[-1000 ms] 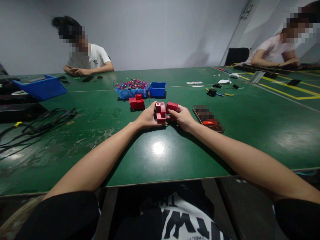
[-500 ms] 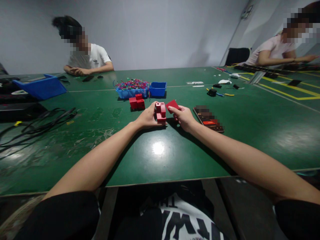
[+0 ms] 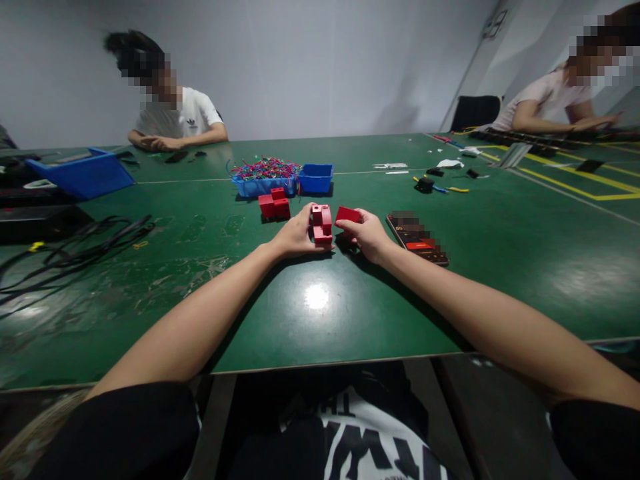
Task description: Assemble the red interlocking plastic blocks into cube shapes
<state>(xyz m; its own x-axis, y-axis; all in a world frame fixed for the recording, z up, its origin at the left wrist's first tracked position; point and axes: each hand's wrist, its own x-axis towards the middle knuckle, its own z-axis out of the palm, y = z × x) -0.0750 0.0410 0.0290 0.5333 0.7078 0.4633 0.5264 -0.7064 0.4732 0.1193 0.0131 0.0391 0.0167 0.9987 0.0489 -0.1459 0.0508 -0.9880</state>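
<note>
My left hand (image 3: 299, 233) is closed around the left side of a red stepped block (image 3: 323, 225), which stands upright at the middle of the green table. Just to its right, my right hand (image 3: 369, 235) pinches a flat red piece (image 3: 347, 215) between thumb and fingers. A small gap separates the flat piece from the block. Another red block (image 3: 274, 205) rests on the table beyond my left hand, in front of a blue bin of coloured wires (image 3: 265, 185).
A small blue bin (image 3: 316, 179) stands behind the blocks. A phone (image 3: 417, 240) lies right of my right hand. Black cables (image 3: 100, 240) and a large blue tray (image 3: 85, 175) are at left. Pliers (image 3: 425, 185) lie farther right. Two people sit across the table.
The flat red piece has been tilted in my right hand and now shows a narrower face. My left hand and the stepped block have stayed in place. The person at right has moved their hands.
</note>
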